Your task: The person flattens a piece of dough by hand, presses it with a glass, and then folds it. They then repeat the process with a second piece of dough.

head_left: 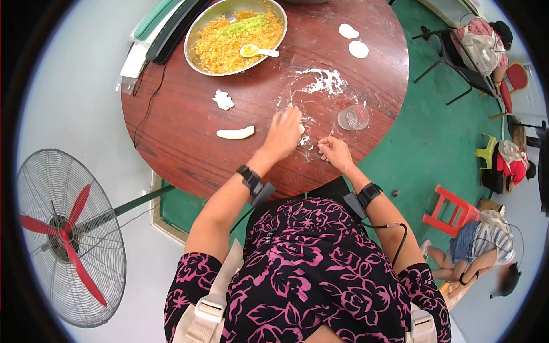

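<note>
I pressed dough near the edge of the table (189,143).
My right hand (334,152) curled narrow, fingertips down; my left hand (284,131) lay flat over a small dough piece (301,129). The dough log (235,133) lay left of it, long axis crosswise, nearest my left.

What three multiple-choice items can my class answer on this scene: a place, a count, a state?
1. Where is the spoon? A in the metal bowl; B on the floor; C on a chair.
2. How many flat dough discs lie at the far edge of the table? A two; B five; C none.
3. The left hand is: A down on the table; B holding the spoon; C inside the metal bowl.
Key: 1 A, it lies on the filling. 2 A, the pair sits side by side. 3 A, it presses beside spilled flour.
</note>
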Demonstrator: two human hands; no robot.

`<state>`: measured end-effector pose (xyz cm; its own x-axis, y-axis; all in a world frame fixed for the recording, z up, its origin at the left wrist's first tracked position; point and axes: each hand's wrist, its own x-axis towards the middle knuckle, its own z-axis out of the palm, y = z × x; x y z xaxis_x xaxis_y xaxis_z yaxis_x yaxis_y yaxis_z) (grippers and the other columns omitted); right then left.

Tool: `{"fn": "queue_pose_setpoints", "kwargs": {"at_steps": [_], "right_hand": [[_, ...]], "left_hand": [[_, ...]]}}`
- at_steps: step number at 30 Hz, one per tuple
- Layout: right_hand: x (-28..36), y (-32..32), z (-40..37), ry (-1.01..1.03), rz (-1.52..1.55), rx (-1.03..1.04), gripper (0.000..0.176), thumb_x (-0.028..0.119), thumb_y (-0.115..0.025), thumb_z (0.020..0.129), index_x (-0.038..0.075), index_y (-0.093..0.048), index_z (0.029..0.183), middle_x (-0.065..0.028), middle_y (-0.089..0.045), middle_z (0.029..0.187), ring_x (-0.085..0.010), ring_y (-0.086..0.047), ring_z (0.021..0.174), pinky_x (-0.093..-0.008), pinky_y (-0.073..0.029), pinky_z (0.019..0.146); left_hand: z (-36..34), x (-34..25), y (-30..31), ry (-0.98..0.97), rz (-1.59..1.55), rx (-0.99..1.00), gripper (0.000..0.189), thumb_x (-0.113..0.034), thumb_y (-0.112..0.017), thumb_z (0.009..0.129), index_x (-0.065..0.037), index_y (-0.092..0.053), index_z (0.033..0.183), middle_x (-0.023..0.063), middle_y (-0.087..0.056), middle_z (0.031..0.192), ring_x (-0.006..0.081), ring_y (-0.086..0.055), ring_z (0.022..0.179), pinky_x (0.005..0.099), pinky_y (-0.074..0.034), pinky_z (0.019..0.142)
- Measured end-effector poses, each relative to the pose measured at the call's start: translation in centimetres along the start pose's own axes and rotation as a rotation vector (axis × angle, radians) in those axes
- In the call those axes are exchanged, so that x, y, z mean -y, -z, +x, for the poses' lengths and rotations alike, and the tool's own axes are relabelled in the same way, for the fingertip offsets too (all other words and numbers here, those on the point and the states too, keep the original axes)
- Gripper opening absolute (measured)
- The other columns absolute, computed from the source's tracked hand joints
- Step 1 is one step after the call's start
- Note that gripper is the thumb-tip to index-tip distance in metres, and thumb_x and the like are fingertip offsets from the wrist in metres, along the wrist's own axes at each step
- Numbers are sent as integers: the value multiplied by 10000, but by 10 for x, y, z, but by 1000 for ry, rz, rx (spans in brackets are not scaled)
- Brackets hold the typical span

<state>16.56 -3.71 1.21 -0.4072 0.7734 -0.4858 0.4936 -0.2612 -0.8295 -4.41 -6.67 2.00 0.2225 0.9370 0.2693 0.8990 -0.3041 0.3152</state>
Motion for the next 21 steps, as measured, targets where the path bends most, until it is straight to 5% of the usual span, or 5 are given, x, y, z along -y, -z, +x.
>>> {"fn": "queue_pose_setpoints", "kwargs": {"at_steps": [2, 5, 21], "right_hand": [[1, 2, 2, -43, 65, 5, 186, 169, -584, 862, 0, -621, 932, -71, -647, 717, -118, -608, 534, -247, -467, 493], [-1, 4, 7, -109, 193, 22, 199, 182, -571, 885, -3, -604, 953, -70, -639, 700, -119, -605, 515, -235, -448, 451], [0, 4, 8, -130, 212, 29, 212, 203, -577, 885, 4, -596, 956, -67, -637, 677, -114, -607, 508, -228, -436, 424]], "left_hand": [[-19, -19, 1, 14, -58, 156, 672, -299, -592, 826, 49, -331, 1338, 224, -284, 1431, 334, -223, 1361, 547, -181, 1065], [-34, -24, 0, 29, 42, 235, 765, -394, -606, 805, 42, -311, 1360, 208, -232, 1464, 314, -176, 1383, 581, -145, 1069], [-20, -35, 3, 116, 86, 353, 988, -626, -612, 693, 19, -303, 1375, 206, -226, 1464, 323, -155, 1384, 597, -138, 1061]]}}
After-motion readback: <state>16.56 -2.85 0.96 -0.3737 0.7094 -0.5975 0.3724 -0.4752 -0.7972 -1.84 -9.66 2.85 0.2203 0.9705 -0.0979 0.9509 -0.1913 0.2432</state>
